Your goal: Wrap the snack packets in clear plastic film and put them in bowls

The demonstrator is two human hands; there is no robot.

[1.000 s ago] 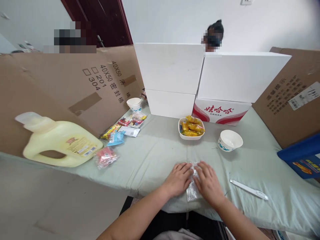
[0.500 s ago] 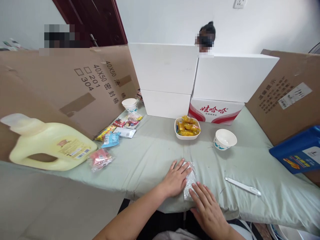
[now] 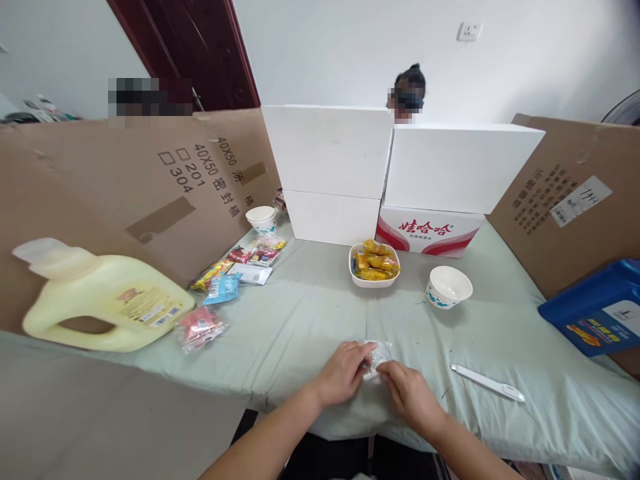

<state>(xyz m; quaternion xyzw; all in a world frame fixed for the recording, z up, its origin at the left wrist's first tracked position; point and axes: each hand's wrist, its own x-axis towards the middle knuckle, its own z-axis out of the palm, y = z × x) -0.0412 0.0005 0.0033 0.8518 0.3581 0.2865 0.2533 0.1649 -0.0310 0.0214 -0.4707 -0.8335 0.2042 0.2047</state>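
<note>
A small piece of clear bubble wrap (image 3: 379,362) lies bunched or folded on the cloth near the front edge. My left hand (image 3: 345,372) grips its left side, fingers curled over it. From the right, my right hand (image 3: 407,390) pinches the lower right edge with bent fingers. The hands partly cover the wrap, so I cannot tell whether anything is inside it. Beyond them stands a white square bowl (image 3: 374,283) of yellow-wrapped snacks (image 3: 377,261). A white paper bowl (image 3: 449,288) is to its right, and a white utility knife (image 3: 487,383) lies right of my right hand.
On the left are a pale yellow jug (image 3: 105,300), several snack packets (image 3: 223,288) and another paper bowl (image 3: 261,219). White boxes (image 3: 330,150) and brown cardboard (image 3: 100,180) wall the table. A blue jug (image 3: 595,310) lies far right. Two people are behind the boxes.
The bubble wrap went from a flat strip under my outstretched hands to a shorter bunched piece. My fingers have closed on it. The view has tilted slightly upward.
</note>
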